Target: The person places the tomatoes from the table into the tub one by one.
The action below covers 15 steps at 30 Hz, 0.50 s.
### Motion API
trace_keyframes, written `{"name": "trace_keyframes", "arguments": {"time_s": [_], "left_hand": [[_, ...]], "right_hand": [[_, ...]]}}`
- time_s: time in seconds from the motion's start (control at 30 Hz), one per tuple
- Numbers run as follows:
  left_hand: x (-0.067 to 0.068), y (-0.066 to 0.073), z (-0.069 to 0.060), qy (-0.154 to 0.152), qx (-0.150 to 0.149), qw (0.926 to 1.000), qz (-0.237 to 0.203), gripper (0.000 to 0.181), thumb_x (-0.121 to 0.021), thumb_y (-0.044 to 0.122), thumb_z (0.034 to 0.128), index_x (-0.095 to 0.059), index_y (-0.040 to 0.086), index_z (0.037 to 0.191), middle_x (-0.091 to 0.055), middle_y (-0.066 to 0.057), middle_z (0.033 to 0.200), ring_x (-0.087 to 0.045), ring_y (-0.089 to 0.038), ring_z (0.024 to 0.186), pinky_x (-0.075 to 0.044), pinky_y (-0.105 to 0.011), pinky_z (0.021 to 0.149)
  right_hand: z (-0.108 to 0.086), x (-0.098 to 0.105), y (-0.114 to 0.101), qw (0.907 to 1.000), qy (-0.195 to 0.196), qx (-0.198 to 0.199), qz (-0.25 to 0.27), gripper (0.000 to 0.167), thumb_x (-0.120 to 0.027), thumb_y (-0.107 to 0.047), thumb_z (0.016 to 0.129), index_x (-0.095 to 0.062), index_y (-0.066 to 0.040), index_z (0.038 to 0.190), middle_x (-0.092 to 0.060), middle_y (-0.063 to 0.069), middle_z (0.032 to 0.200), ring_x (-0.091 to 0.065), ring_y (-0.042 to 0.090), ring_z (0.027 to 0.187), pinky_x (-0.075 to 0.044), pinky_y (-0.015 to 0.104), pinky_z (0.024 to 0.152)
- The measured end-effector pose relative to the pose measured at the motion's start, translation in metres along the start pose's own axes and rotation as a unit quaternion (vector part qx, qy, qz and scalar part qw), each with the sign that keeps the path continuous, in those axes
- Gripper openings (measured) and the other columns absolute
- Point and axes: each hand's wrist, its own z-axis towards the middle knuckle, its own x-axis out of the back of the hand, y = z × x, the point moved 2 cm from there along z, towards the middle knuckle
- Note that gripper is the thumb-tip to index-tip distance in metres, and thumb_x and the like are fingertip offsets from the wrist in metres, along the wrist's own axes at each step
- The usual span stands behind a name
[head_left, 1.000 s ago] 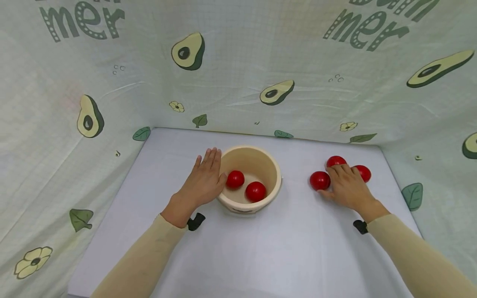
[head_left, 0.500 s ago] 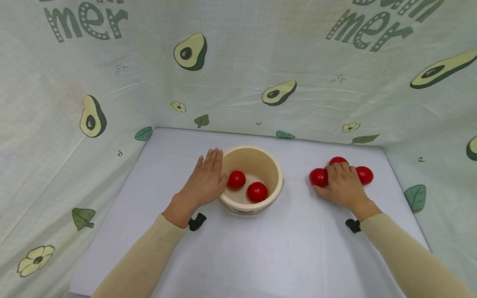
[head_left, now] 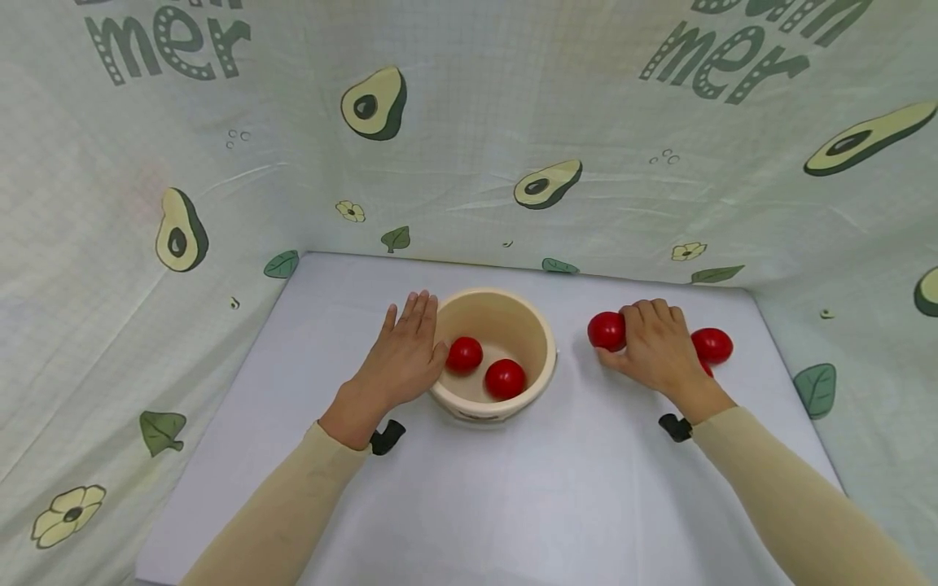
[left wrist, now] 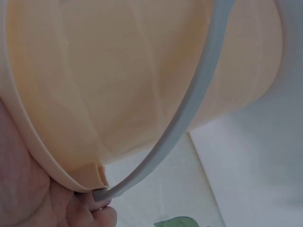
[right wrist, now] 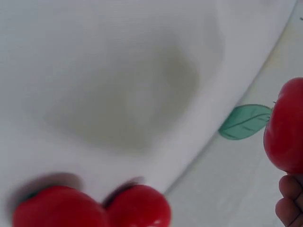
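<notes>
A cream bucket (head_left: 548, 358) holds two red tomatoes, one (head_left: 465, 355) near its left wall and another (head_left: 505, 379) lower down. Against the bucket's left rim rests the left hand (head_left: 403, 354), fingers straight; in the left wrist view the palm (left wrist: 28, 189) touches the rim beside the grey handle (left wrist: 189, 104). The right hand (head_left: 659, 346) grips a tomato (head_left: 606, 331), seen raised at the right edge of the right wrist view (right wrist: 289, 127). Two more tomatoes lie right of that hand, one (head_left: 712, 346) plainly visible, the other mostly hidden behind the hand.
The white table (head_left: 513, 505) meets a cloth backdrop (head_left: 454, 122) printed with avocados and leaves at the back and both sides. A black strap shows at each wrist.
The right hand has taken hold of the leftmost tomato and moved it a little left and up in the head view, away from the other two. The left hand has stayed at the rim.
</notes>
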Motion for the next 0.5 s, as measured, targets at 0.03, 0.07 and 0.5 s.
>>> {"name": "trace_keyframes", "arguments": {"time_s": [0.03, 0.07, 0.5], "left_hand": [[0.0, 0.0, 0.0, 0.0, 0.0, 1.0, 0.001, 0.074, -0.042, 0.035, 0.1099, -0.017, -0.005, 0.166, -0.016, -0.022, 0.175, -0.01, -0.036, 0.164, -0.007, -0.057, 0.132], [0.0, 0.0, 0.0, 0.0, 0.0, 1.0, 0.004, 0.074, -0.042, 0.035, 0.11, -0.017, -0.005, 0.166, -0.016, -0.022, 0.175, -0.01, -0.036, 0.164, -0.007, -0.057, 0.132], [0.0, 0.001, 0.001, 0.0, 0.002, 0.9998, 0.018, 0.074, -0.042, 0.037, 0.1105, -0.017, -0.005, 0.166, -0.016, -0.022, 0.175, -0.01, -0.036, 0.164, -0.008, -0.057, 0.132]], "right_hand": [[0.003, 0.002, -0.001, 1.0, 0.005, 0.001, 0.002, 0.068, -0.075, -0.051, 0.079, -0.061, 0.009, 0.108, -0.065, 0.028, 0.101, -0.056, 0.044, 0.096, -0.046, 0.056, 0.078], [0.006, 0.005, -0.003, 0.9999, 0.012, 0.004, 0.003, 0.068, -0.074, -0.051, 0.079, -0.06, 0.009, 0.108, -0.064, 0.028, 0.101, -0.056, 0.044, 0.095, -0.045, 0.056, 0.077], [0.068, 0.065, -0.052, 0.9922, 0.097, 0.04, 0.067, 0.071, -0.079, -0.05, 0.079, -0.059, 0.008, 0.115, -0.064, 0.026, 0.106, -0.055, 0.043, 0.096, -0.044, 0.055, 0.077]]}}
